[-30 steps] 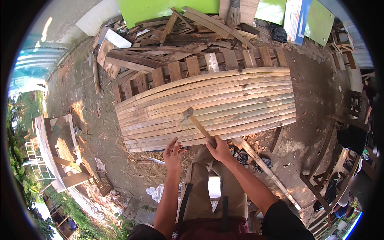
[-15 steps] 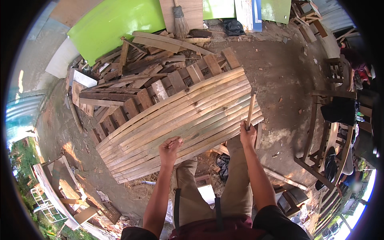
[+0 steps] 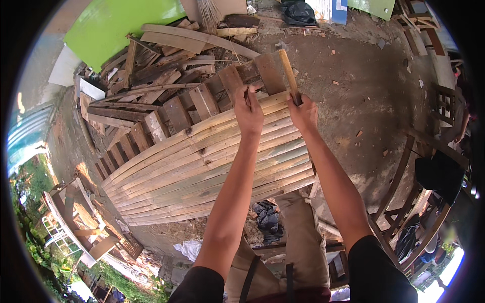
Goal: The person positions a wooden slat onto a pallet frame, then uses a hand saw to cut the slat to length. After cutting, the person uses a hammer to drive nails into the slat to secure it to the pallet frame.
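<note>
While right hand [image 3: 305, 113] clasps hammer [image 3: 289, 74], tan wooden handle [image 3: 287, 65], dark butt [image 3: 296, 98], left hand [image 3: 249, 113] half curled, contents unclear

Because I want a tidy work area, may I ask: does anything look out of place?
Mostly the scrap planks, beyond the pale slats at upper left: they lie crisscross in a loose heap, whereas the slats run side by side. No spill stands out.

One head-worn fisheye looks down over the slatted panel [image 3: 192, 174].
</note>
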The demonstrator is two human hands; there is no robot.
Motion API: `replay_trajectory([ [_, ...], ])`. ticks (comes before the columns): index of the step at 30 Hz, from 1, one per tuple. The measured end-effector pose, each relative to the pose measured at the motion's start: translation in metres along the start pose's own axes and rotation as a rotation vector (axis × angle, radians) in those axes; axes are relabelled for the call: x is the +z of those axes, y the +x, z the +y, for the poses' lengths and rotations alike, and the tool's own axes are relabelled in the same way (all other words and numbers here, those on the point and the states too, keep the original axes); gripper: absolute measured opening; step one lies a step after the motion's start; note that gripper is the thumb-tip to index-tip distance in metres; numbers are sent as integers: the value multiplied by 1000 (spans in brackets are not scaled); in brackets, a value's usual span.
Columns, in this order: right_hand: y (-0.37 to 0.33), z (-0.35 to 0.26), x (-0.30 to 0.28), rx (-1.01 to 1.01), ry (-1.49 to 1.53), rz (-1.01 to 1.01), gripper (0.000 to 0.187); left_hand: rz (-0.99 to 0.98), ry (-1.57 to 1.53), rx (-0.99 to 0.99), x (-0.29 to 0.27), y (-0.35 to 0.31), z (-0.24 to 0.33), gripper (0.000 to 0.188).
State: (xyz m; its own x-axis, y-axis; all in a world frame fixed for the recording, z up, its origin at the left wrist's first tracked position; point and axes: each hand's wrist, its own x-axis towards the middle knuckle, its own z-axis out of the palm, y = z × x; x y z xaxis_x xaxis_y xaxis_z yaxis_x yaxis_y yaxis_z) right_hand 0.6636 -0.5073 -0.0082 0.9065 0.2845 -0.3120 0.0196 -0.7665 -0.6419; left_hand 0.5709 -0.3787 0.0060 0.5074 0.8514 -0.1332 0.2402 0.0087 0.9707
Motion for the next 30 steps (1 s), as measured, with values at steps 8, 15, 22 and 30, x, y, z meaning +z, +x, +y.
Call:
replay_trajectory([
  [8, 20, 21, -2, -50, 104, -57, 30, 39, 373, 394, 25, 4, -38, 6],
  [15, 33, 13, -23, 112, 238, -280, 32, 53, 434, 408, 23, 2, -37, 10],
  [22, 46, 25, -12, 201, 309, -311, 39, 40, 305, 251, 24, -4, -43, 13],
  [30, 27, 10, -18, 128, 264, -244, 41, 3, 208, 265, 28, 6, -33, 7],
])
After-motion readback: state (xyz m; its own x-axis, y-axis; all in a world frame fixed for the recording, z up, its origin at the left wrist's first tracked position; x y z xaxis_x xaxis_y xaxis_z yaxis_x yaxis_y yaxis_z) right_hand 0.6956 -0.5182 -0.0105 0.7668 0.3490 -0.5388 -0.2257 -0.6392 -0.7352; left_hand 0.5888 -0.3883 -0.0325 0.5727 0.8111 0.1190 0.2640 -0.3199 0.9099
